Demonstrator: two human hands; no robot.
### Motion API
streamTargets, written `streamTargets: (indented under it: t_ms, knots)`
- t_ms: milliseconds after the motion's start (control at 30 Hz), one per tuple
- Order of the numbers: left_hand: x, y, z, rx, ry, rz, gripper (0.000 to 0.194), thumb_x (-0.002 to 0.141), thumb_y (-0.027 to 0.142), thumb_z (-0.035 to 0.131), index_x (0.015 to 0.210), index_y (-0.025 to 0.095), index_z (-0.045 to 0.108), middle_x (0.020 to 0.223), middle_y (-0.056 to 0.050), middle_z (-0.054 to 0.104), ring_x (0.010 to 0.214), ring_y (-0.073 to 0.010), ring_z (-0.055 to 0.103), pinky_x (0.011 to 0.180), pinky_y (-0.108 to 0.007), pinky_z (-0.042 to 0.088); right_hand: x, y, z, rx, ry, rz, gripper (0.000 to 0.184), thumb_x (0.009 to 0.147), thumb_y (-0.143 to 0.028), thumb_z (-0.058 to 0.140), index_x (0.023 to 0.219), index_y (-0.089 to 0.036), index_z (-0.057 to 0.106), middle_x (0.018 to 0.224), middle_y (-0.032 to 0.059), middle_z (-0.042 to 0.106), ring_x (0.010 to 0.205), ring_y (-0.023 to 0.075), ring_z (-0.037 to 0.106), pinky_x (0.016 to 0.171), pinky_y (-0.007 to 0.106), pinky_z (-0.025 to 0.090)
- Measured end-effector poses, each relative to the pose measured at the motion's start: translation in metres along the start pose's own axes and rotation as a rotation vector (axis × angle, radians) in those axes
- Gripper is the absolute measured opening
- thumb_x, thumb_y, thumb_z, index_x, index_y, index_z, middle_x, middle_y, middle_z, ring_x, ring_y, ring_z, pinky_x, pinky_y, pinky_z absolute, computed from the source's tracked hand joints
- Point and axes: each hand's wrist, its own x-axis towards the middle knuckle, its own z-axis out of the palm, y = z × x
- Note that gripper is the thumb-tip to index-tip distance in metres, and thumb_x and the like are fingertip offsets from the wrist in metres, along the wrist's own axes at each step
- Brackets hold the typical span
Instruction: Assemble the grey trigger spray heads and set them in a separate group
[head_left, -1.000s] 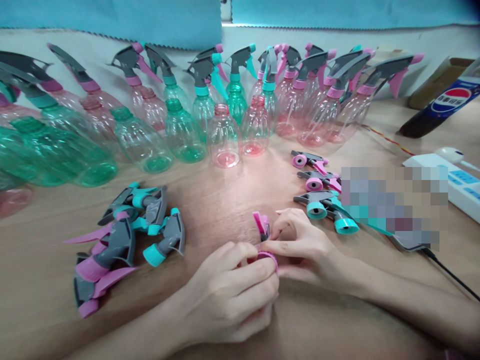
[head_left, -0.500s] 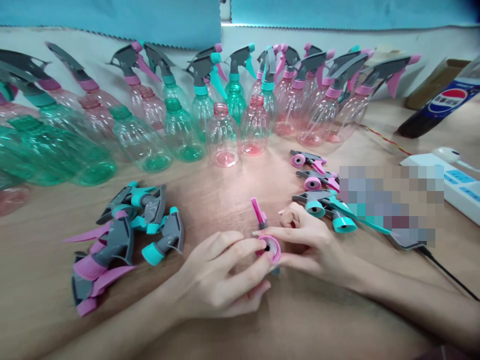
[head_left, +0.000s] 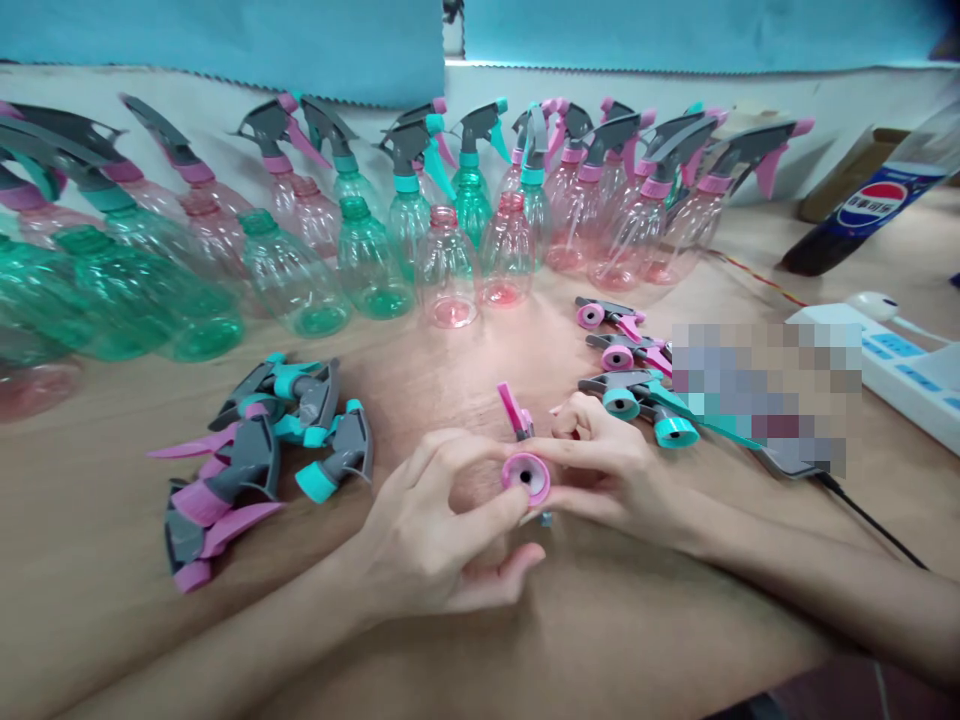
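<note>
Between my two hands is a pink-and-grey trigger spray head [head_left: 514, 410], its pink collar facing me with a white inside and a dark central hole. My right hand [head_left: 626, 470] pinches the collar from the right side with thumb and forefinger. My left hand [head_left: 442, 530] has fingertips at the top and lower left of the collar rim, its lower finger sticking out free. Left of my hands lies a pile of loose spray heads [head_left: 244, 455], pink and teal. To the right, several more spray heads [head_left: 621, 402] lie in a column, collars towards me.
Open-necked green bottles [head_left: 375, 265] and pink bottles [head_left: 448, 270] stand across the table, with bottles wearing spray heads behind them. At right are a tilted cola bottle [head_left: 862, 215], a white power strip [head_left: 885, 365] and a blurred-out object [head_left: 765, 390] with a black cable.
My left fingers have shifted from the collar's middle to its rim, uncovering the hole. The right hand keeps its pinch on the spray head. The camera view has moved slightly.
</note>
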Motion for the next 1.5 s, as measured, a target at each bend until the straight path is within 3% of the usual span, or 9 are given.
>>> streamTargets:
  t_ms: [233, 367, 567, 700, 933, 1033, 1200, 1367, 1500]
  knots:
    - [-0.01, 0.007, -0.017, 0.034, -0.014, 0.029, 0.02, 0.075, 0.02, 0.062, 0.094, 0.016, 0.061, 0.105, -0.01, 0.052, 0.096, -0.0222, 0.053, 0.078, -0.038, 0.05, 0.005, -0.013, 0.007, -0.07, -0.013, -0.161, 0.029, 0.083, -0.037, 0.06, 0.106, -0.022, 0.065, 0.076, 0.001, 0.046, 0.074, 0.0142, 0.042, 0.068, 0.029, 0.037]
    - [-0.026, 0.008, -0.043, 0.078, 0.01, -0.098, 0.016, 0.079, 0.017, 0.059, 0.094, 0.019, 0.061, 0.098, -0.006, 0.051, 0.09, -0.0187, 0.052, 0.076, -0.034, 0.049, 0.023, -0.029, 0.012, -0.07, -0.023, -0.207, 0.03, 0.084, -0.04, 0.057, 0.105, -0.019, 0.064, 0.08, 0.0029, 0.052, 0.078, 0.0149, 0.047, 0.071, 0.03, 0.04]
    - [-0.061, 0.008, -0.079, 0.266, 0.007, -0.212, 0.029, 0.082, 0.014, 0.054, 0.109, 0.024, 0.056, 0.103, -0.006, 0.05, 0.095, -0.02, 0.05, 0.078, -0.034, 0.049, 0.064, -0.055, 0.025, -0.099, 0.003, -0.315, 0.028, 0.084, -0.036, 0.059, 0.104, -0.018, 0.063, 0.078, 0.0032, 0.054, 0.075, 0.0146, 0.05, 0.068, 0.028, 0.042]
    - [-0.077, 0.007, -0.101, 0.312, -0.034, -0.302, 0.03, 0.084, 0.014, 0.052, 0.113, 0.023, 0.054, 0.105, -0.007, 0.051, 0.091, -0.019, 0.051, 0.077, -0.034, 0.05, 0.09, -0.07, 0.04, -0.141, -0.064, -0.333, 0.027, 0.085, -0.038, 0.057, 0.101, -0.017, 0.064, 0.079, 0.0045, 0.057, 0.078, 0.0159, 0.053, 0.072, 0.03, 0.042]
    - [-0.106, 0.011, -0.135, 0.331, 0.031, -0.367, 0.02, 0.081, 0.006, 0.055, 0.096, 0.019, 0.059, 0.09, -0.003, 0.053, 0.078, -0.0144, 0.053, 0.066, -0.028, 0.047, 0.121, -0.078, 0.079, -0.148, -0.055, -0.281, 0.027, 0.082, -0.038, 0.062, 0.095, -0.015, 0.062, 0.077, 0.0027, 0.063, 0.076, 0.016, 0.057, 0.076, 0.03, 0.037]
    - [-0.114, 0.012, -0.138, 0.278, 0.017, -0.374, 0.018, 0.081, 0.005, 0.055, 0.094, 0.018, 0.058, 0.081, -0.002, 0.053, 0.071, -0.0123, 0.052, 0.062, -0.025, 0.046, 0.131, -0.079, 0.088, -0.188, -0.112, -0.209, 0.03, 0.084, -0.041, 0.058, 0.101, -0.017, 0.06, 0.088, 0.005, 0.066, 0.086, 0.0198, 0.059, 0.082, 0.033, 0.036]
    - [-0.109, 0.013, -0.135, 0.182, -0.108, -0.429, 0.016, 0.086, 0.009, 0.045, 0.085, 0.018, 0.057, 0.083, -0.001, 0.058, 0.076, -0.0129, 0.057, 0.069, -0.025, 0.05, 0.127, -0.075, 0.086, -0.188, -0.176, -0.133, 0.055, 0.081, -0.051, 0.057, 0.121, -0.016, 0.047, 0.112, 0.0107, 0.061, 0.102, 0.0249, 0.055, 0.084, 0.037, 0.04]
    - [-0.102, 0.012, -0.122, 0.137, -0.215, -0.353, 0.023, 0.09, 0.01, 0.038, 0.096, 0.018, 0.058, 0.088, -0.003, 0.06, 0.084, -0.0147, 0.059, 0.071, -0.025, 0.051, 0.087, -0.053, 0.055, -0.203, -0.138, -0.024, 0.051, 0.084, -0.049, 0.053, 0.122, -0.016, 0.045, 0.082, 0.0051, 0.063, 0.076, 0.0194, 0.058, 0.073, 0.034, 0.043]
    - [-0.089, 0.012, -0.098, 0.086, -0.228, -0.296, 0.031, 0.09, 0.007, 0.033, 0.097, 0.021, 0.06, 0.09, -0.003, 0.06, 0.086, -0.0148, 0.057, 0.068, -0.024, 0.05, 0.05, -0.029, 0.014, -0.3, -0.104, 0.044, 0.042, 0.086, -0.043, 0.054, 0.118, -0.017, 0.046, 0.084, 0.0043, 0.061, 0.078, 0.0182, 0.058, 0.077, 0.036, 0.043]
